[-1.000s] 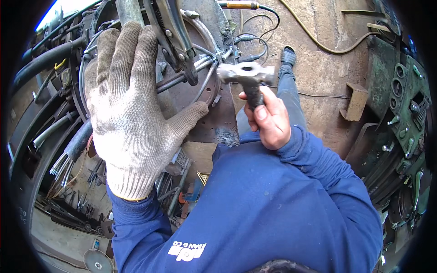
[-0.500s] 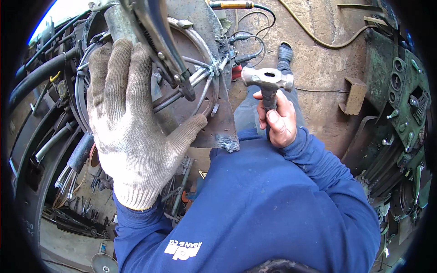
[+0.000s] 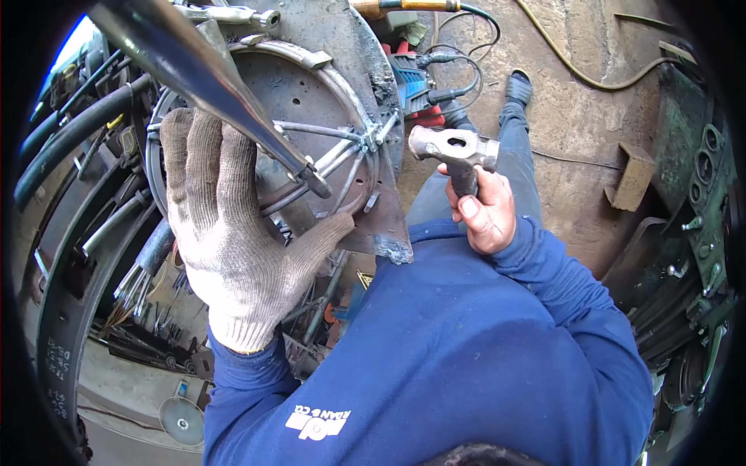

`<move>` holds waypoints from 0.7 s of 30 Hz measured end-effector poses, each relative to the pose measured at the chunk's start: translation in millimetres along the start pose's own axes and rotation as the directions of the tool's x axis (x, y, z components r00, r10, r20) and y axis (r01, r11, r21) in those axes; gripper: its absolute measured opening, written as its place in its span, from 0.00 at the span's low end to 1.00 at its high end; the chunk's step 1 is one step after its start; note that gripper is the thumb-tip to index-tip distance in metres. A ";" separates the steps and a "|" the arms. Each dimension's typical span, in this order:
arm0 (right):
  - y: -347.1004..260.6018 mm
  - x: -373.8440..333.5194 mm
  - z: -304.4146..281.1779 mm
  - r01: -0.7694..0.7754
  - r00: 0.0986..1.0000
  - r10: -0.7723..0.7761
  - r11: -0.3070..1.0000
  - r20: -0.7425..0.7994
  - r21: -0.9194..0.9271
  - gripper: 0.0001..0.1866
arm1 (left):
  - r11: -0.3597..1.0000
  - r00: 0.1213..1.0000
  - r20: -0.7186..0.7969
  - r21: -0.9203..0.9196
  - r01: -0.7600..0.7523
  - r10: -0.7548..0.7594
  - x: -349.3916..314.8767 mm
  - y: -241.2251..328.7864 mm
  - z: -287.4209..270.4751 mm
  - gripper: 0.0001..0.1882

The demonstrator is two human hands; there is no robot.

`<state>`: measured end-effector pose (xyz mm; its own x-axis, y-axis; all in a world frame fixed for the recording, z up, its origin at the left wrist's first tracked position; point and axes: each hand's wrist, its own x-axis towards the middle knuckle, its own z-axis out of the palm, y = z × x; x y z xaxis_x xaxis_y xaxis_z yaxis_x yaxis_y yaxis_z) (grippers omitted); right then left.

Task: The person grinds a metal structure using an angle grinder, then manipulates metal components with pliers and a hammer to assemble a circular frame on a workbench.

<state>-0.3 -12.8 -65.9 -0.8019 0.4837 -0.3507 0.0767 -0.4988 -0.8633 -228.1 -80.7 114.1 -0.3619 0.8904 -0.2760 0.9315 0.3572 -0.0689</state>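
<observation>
My left hand (image 3: 241, 233), in a pale knitted glove with greyed fingers, is spread flat, fingers stretched away from me and thumb out to the right. It is over the left part of a round metal ring frame (image 3: 342, 85) with welded rods meeting at a joint on the right. A dark, shiny metal bar (image 3: 210, 78) slants above the fingertips, its narrow end near the rods. My bare right hand (image 3: 486, 206) is closed round the handle of a hammer (image 3: 454, 147), held head up in front of my body. Beneath the ring lies a rusty steel plate (image 3: 385, 210).
Beyond the plate sit a blue and red power tool (image 3: 412, 78) with cables and a yellow-handled tool (image 3: 412, 6). A rusty angle piece (image 3: 631, 177) stands on the floor at right, near a green machine panel (image 3: 703, 217). Pipes and bars crowd the left; a grinding disc (image 3: 183, 419) lies lower left.
The view has shifted, showing more of the ring and the blue and red power tool. The dark bar now lies at a flatter slant. Both hands keep their pose; the hammer stays in my right hand.
</observation>
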 end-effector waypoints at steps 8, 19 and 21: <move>0.3 -0.8 -2.1 0.020 1.000 -0.020 0.999 0.011 0.032 0.36 | 0.999 0.999 -0.040 -0.030 -0.012 0.011 -0.7 -1.1 3.5 0.60; 5.3 -22.4 12.8 -0.073 0.996 0.079 0.984 -0.031 0.161 0.33 | 0.989 0.975 -0.184 -0.055 -0.137 0.125 -2.1 -7.7 13.1 0.55; 2.1 -24.4 18.2 -0.052 0.995 0.067 0.982 -0.079 0.181 0.28 | 0.990 0.972 -0.198 -0.031 -0.135 0.126 -3.6 -5.6 15.1 0.55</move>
<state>8.7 -38.8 -52.6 -0.7458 0.5040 -0.4356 0.0097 -0.6456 -0.7636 -231.5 -90.2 101.1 -0.2417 0.9665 -0.0867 0.9702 0.2425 -0.0009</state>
